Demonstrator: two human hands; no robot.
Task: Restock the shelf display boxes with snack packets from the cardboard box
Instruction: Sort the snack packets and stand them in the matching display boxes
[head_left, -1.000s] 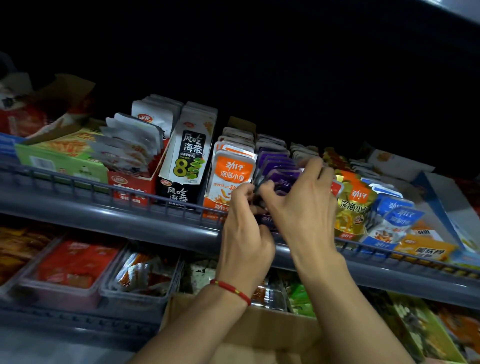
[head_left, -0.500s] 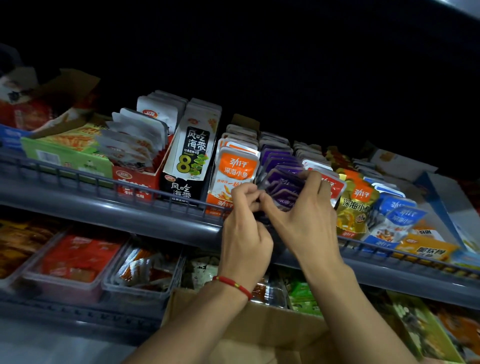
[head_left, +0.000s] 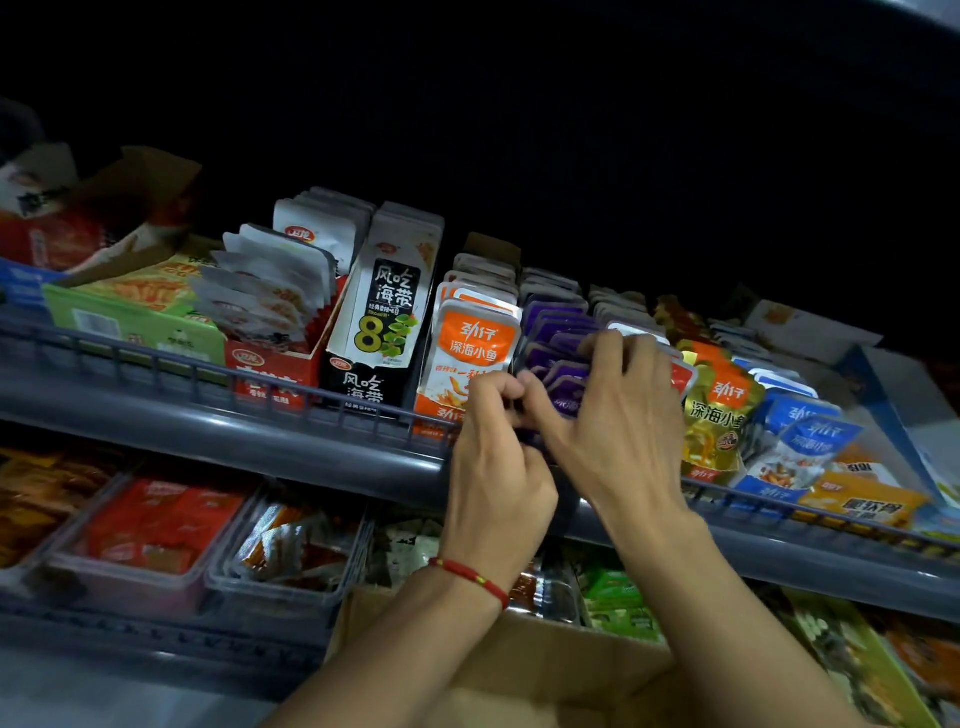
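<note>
Right hand (head_left: 618, 421) fingers slid further over purple packets (head_left: 558, 338); left hand (head_left: 496, 467) unmoved.

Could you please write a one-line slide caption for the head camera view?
Both hands, left and right, tuck purple snack packets into an upper-shelf row.
</note>
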